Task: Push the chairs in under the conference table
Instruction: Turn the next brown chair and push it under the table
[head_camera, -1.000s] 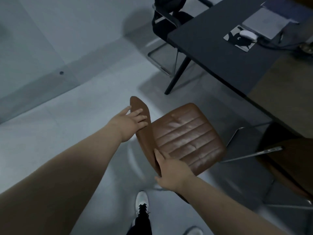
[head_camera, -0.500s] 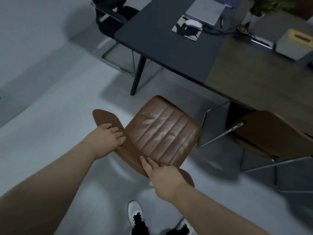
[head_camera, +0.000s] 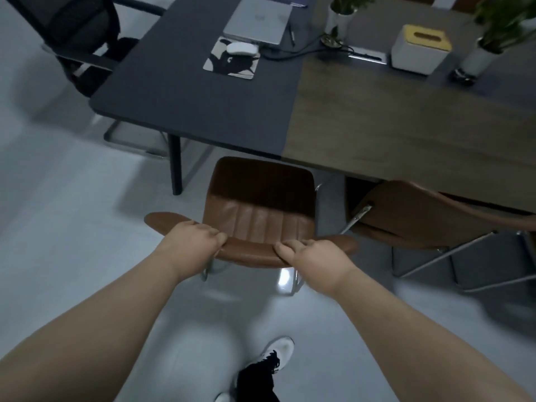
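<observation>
Three chairs show: two brown ones and one black one. The brown chair [head_camera: 258, 210] stands on the floor just before the near edge of the table [head_camera: 203, 111], the front of its seat in the table's shadow at that edge. Its seat faces the table and its backrest faces the person; the top rail of the backrest runs left to right, parallel with the table's near edge. The left hand [head_camera: 190, 242] grips the rail left of centre, fingers curled over the top. The right hand [head_camera: 309, 255] grips it right of centre, fingers curled over the top as well.

A second brown chair [head_camera: 420, 213] stands to the right, its seat partly under the table. The black chair [head_camera: 84, 39] stands at the table's far left end.

On the table lie one closed laptop [head_camera: 258, 20], one mouse [head_camera: 242, 49] on a patterned mat [head_camera: 229, 63], one tissue box [head_camera: 420, 49] and two potted plants [head_camera: 340, 13], [head_camera: 490, 39]. One white shoe [head_camera: 275, 355] shows on the floor below.
</observation>
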